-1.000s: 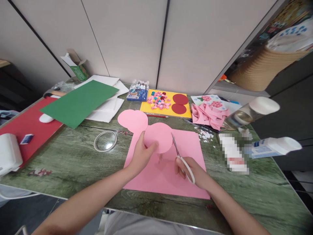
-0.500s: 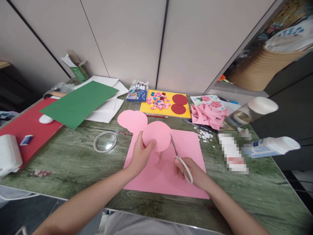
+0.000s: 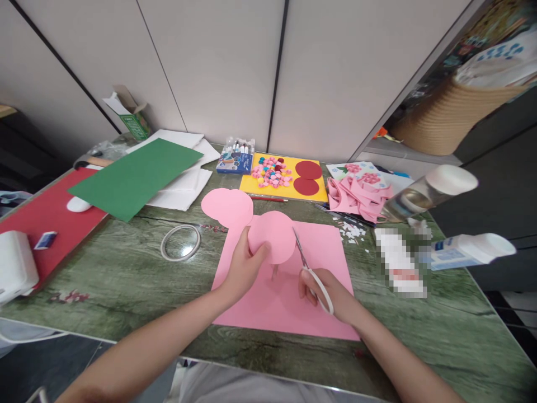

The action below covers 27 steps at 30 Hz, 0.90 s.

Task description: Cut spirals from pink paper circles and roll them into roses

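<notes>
My left hand (image 3: 242, 266) pinches a pink paper circle (image 3: 274, 235) and holds it raised above a large pink sheet (image 3: 319, 263) lying on the green table. My right hand (image 3: 324, 291) grips white-handled scissors (image 3: 308, 267), whose blades point up along the circle's right edge. A second pink circle (image 3: 226, 206) lies flat just behind the sheet, to the left.
A tape ring (image 3: 181, 242) lies left of the sheet. Further back are a green sheet (image 3: 134, 176), white papers (image 3: 184, 187), a yellow sheet (image 3: 255, 182) with small cut pieces and two dark red circles (image 3: 307, 178), pink scraps (image 3: 356, 196), and glue bottles (image 3: 465, 251) at right.
The held circle and the scissors shifted slightly up and left, then back down; both hands keep their grip in nearly the same place.
</notes>
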Motion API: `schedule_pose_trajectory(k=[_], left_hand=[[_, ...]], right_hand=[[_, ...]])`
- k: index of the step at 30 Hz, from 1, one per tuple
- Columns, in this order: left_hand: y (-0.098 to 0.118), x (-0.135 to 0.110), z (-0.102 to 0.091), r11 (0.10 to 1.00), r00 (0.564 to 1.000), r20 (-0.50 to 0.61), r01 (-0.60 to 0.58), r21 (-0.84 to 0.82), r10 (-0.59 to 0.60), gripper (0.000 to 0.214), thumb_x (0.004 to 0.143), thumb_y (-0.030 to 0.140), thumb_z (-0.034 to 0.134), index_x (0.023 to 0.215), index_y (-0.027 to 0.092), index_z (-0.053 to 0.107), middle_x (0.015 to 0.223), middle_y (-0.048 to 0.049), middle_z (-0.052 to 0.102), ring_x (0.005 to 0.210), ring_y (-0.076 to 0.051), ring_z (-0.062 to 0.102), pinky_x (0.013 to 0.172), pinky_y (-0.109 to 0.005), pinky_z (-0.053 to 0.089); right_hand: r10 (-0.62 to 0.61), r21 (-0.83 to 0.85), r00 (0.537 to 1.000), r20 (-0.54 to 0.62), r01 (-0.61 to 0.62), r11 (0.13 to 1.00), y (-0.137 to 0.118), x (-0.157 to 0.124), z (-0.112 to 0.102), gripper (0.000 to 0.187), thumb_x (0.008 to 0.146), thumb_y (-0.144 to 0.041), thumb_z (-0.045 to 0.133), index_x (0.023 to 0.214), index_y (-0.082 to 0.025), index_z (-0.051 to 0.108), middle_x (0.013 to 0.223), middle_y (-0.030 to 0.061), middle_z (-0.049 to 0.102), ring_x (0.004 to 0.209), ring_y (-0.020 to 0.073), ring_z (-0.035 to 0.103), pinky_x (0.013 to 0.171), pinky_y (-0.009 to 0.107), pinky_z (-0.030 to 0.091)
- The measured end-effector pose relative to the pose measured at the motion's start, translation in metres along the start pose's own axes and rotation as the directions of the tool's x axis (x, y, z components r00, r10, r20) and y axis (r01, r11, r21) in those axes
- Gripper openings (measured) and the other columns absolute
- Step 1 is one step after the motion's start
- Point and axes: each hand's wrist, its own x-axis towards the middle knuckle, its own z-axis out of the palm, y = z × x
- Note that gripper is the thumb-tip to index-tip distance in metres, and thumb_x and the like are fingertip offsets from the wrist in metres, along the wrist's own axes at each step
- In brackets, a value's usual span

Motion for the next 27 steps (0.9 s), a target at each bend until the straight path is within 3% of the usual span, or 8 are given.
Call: schedule_pose_trajectory(k=[12,20,27], left_hand=[[-0.002,0.001,0.0,0.999,0.999,-0.048,-0.014,-0.036,0.012,0.023,0.079,0.028,0.049,0.1,0.018,0.047,0.098,-0.0035,0.054,0.091,-0.015,0.05,0.079,-0.028,0.041],[-0.004,0.0,0.002,0.989,1.0,-0.004,0.002,-0.148,-0.003,0.023,0.081,0.029,0.044,0.103,0.019,0.045,0.095,-0.0029,0.052,0.088,-0.014,0.049,0.079,-0.027,0.042],[-0.011,0.001,0.0,0.989,0.998,0.032,0.055,-0.134,-0.051,0.023,0.08,0.026,0.044,0.102,0.02,0.047,0.097,-0.0028,0.051,0.086,-0.014,0.049,0.079,-0.027,0.042]], right_hand=[[-0.009,-0.026,1.0,0.009,0.009,1.0,0.0,0.0,0.0,0.052,0.086,-0.054,0.03,0.06,-0.015,0.053,0.047,-0.0022,0.044,0.048,0.0104,0.044,0.05,0.022,0.034],[0.014,-0.032,1.0,0.017,-0.013,0.999,0.001,-0.001,0.001,0.055,0.086,-0.056,0.028,0.06,-0.015,0.054,0.047,-0.0015,0.044,0.049,0.0107,0.044,0.051,0.022,0.033],[-0.008,-0.005,1.0,0.018,0.008,1.0,0.001,0.0,0.0,0.055,0.086,-0.056,0.028,0.061,-0.015,0.054,0.047,-0.0018,0.044,0.049,0.011,0.044,0.051,0.023,0.033]])
